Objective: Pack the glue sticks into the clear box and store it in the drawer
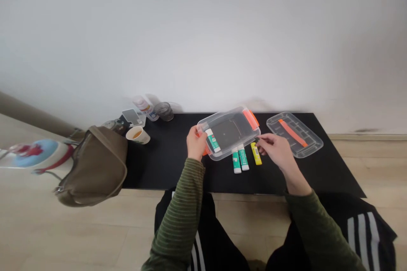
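Observation:
My left hand [196,143] grips the near left end of a clear plastic storage box [241,132], which has orange latches and lies on the black table top. A white-and-green glue stick [213,140] lies inside the box near my left hand. My right hand [273,150] is at the box's right corner, its fingertips at or just touching the edge. Just below those fingers lies a yellow glue stick [256,153]. Two more white-and-green glue sticks [237,161] [243,157] lie side by side in front of the box. To the right rests its clear lid [313,144], with an orange seal strip [292,132].
The black table top [165,169] stands against a white wall. At its left end are a paper cup [136,134] holding brown liquid, a dark glass [163,111], a spray bottle [144,108] and a phone on a stand [131,116]. An olive bag [95,169] hangs over the left edge.

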The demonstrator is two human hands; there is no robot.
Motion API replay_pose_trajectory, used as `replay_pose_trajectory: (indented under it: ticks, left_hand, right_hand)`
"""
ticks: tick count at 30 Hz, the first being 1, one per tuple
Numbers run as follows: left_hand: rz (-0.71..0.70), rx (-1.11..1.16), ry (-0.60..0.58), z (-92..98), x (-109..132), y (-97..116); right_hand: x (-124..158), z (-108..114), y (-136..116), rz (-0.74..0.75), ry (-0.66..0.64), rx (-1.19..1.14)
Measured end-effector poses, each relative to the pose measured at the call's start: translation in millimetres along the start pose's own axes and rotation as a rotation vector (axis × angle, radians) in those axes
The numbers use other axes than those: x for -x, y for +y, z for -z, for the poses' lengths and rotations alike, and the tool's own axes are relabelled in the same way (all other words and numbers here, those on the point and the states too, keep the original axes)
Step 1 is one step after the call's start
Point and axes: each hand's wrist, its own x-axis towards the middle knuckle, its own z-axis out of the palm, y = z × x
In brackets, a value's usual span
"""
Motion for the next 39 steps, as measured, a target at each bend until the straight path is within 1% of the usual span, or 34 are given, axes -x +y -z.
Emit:
replay_pose_trajectory:
  ticks: [2,4,6,8,11,17,19,21,22,24,26,27,28,29,31,33,35,36,39]
  left_hand:
    - [0.003,0.002,0.005,-0.4,1.1,1.7]
    - [0.007,0.006,0.006,-0.6,2.1,2.1]
    - [0.004,0.008,0.002,-0.4,3.0,1.2]
    - [-0.006,0.007,0.002,0.0,3.6,-0.8]
    - [-0.018,0.001,0.006,0.2,3.1,-4.5]
    - [-0.016,0.012,0.005,-0.6,2.1,-4.4]
    - [-0.01,0.009,0.006,-0.4,2.8,-2.3]
    - [-0.009,0.002,0.005,-0.1,3.6,-0.6]
    - [-0.011,-0.003,0.004,0.0,3.8,-0.1]
    - [-0.017,-0.01,0.001,0.2,4.0,0.4]
    - [-0.022,-0.012,-0.002,0.3,3.9,0.7]
    - [-0.023,-0.012,-0.002,0.3,3.8,0.9]
    - [-0.022,-0.011,-0.001,0.4,3.8,1.3]
    - [-0.023,-0.01,-0.001,0.4,3.9,1.6]
    - [-0.026,-0.005,-0.001,0.4,4.2,2.3]
    - [-0.031,0.004,-0.003,0.2,4.5,2.5]
    - [-0.032,0.012,-0.007,0.0,4.5,2.3]
    - [-0.032,0.015,-0.01,-0.1,4.5,2.1]
    - [-0.041,0.025,-0.022,-0.4,4.6,2.3]
  right_hand:
    - [6.3,4.7,28.2,-0.037,0.084,0.112]
    - [6.9,-1.3,53.0,-0.044,0.119,0.292]
    - [5.0,-11.8,71.8,-0.023,0.117,0.475]
    - [3.4,-21.1,84.2,-0.006,0.099,0.607]
    - [3.0,-27.7,93.6,-0.024,0.088,0.703]
    - [6.3,-27.1,99.1,-0.102,0.102,0.769]
    - [10.2,-24.4,100.3,-0.096,0.123,0.726]
    - [16.5,-20.0,98.6,-0.077,0.17,0.612]
    - [20.3,-17.5,95.5,-0.057,0.216,0.534]
    - [27.5,-13.3,82.8,0.02,0.354,0.37]
    - [30.9,-12.4,61.4,0.142,0.461,0.233]
    - [29.9,-13.9,48.3,0.204,0.472,0.184]
    - [26.7,-16.9,34.5,0.255,0.449,0.154]
    - [21.2,-21.3,20.8,0.29,0.396,0.147]
    - [4.8,-33.9,-3.7,0.323,0.238,0.213]
    - [-15.4,-50.3,-21.2,0.323,0.045,0.37]
    - [-34.2,-68.1,-31.3,0.283,-0.12,0.561]
    - [-41.9,-76.8,-33.9,0.254,-0.182,0.649]
    - [-57.7,-98.9,-36.1,0.164,-0.304,0.842]
